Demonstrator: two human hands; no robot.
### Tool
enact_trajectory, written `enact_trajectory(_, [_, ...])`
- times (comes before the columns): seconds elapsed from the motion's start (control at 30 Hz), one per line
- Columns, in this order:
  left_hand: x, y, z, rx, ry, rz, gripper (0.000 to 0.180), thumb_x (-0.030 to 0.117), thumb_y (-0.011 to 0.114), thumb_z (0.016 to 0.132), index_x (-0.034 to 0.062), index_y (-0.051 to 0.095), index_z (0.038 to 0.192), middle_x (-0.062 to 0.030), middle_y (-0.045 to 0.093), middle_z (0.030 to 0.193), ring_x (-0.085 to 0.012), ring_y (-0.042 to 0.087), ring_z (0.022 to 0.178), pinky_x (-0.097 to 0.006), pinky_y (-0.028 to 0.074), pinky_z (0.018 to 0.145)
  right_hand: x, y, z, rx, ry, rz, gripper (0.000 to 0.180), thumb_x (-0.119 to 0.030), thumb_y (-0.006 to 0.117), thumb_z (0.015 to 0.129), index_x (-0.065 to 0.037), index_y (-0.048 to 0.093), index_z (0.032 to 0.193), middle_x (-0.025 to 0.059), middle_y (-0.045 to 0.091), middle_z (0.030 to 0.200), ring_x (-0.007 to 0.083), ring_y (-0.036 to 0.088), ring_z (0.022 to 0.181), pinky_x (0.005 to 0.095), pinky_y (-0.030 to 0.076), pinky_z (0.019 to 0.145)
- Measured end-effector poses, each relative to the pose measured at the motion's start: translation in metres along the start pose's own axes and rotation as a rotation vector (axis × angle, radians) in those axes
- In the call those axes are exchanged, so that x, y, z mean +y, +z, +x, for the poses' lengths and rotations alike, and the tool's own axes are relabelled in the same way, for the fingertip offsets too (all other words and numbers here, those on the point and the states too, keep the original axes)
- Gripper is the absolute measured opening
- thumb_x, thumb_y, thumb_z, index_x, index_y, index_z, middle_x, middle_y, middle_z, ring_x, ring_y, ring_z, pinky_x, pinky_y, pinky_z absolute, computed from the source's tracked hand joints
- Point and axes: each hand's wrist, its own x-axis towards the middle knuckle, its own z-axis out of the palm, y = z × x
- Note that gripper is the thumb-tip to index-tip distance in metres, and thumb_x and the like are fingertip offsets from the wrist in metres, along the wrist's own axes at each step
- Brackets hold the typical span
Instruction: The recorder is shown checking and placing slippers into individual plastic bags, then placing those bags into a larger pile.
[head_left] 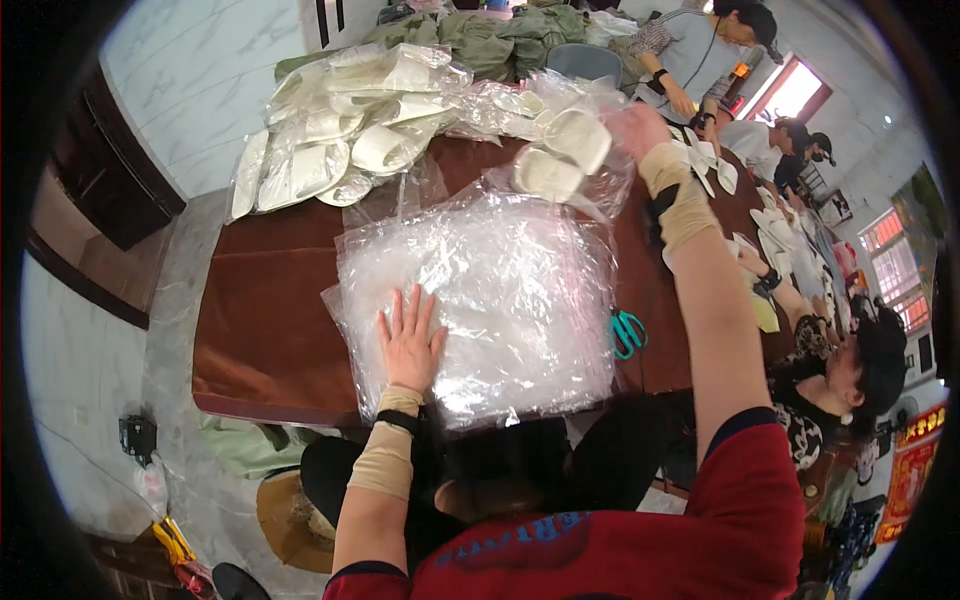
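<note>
The left hand [410, 345] lies flat, fingers spread and holding nothing, on the stack of clear bags [515, 315] upon the brown desk [270, 335], while the right hand [642, 130] is at the bagged white slippers [577, 140] farther away, where I cannot tell whether its blurred fingers are closed on them.

The head view, a wide fisheye worn on the person's head, looks steeply down and forward over the desk [270, 330], close above the red shirt [620, 555]. Both the left hand [408, 340] and right hand [640, 130] fall inside; the marbled wall [205, 80] bends toward the rim.
</note>
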Motion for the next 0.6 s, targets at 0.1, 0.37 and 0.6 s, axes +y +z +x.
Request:
enact_trajectory(0.1, [0.002, 0.009, 0.004, 0.034, 0.024, -0.014, 0.054, 0.032, 0.058, 0.087, 0.0166, 0.044, 0.137, -0.0039, 0.031, 0.149, -0.0298, 0.021, 0.14, -0.056, 0.014, 0.11, -0.074, -0.012, -0.035, -0.082, -0.123, -0.161, 0.018, -0.029, 0.044, 0.095, -0.013, 0.043, 0.103, 0.0162, 0.062, 0.114, 0.0262, 0.061, 0.105, 0.0365, 0.052, 0.077])
enact_trajectory(0.37, [-0.001, 0.012, 0.004, 0.113, 0.063, 0.012, 0.053, 0.033, 0.057, 0.087, 0.0178, 0.045, 0.136, -0.003, 0.031, 0.149, -0.03, 0.021, 0.139, -0.056, 0.015, 0.11, -0.163, 0.037, -0.142, -0.365, -0.231, -0.421, 0.019, -0.025, 0.036, 0.099, -0.01, 0.045, 0.108, 0.0182, 0.059, 0.121, 0.0269, 0.06, 0.109, 0.0378, 0.051, 0.086])
enact_trajectory(0.6, [0.0, 0.013, -0.001, 0.044, 0.051, 0.058, 0.056, 0.032, 0.057, 0.086, 0.0173, 0.041, 0.138, -0.0035, 0.03, 0.149, -0.0288, 0.022, 0.139, -0.055, 0.015, 0.111, -0.171, 0.054, -0.171, -0.668, -0.184, -0.219, 0.027, -0.029, 0.039, 0.099, -0.009, 0.049, 0.115, 0.0182, 0.054, 0.128, 0.0292, 0.057, 0.113, 0.0382, 0.05, 0.09])
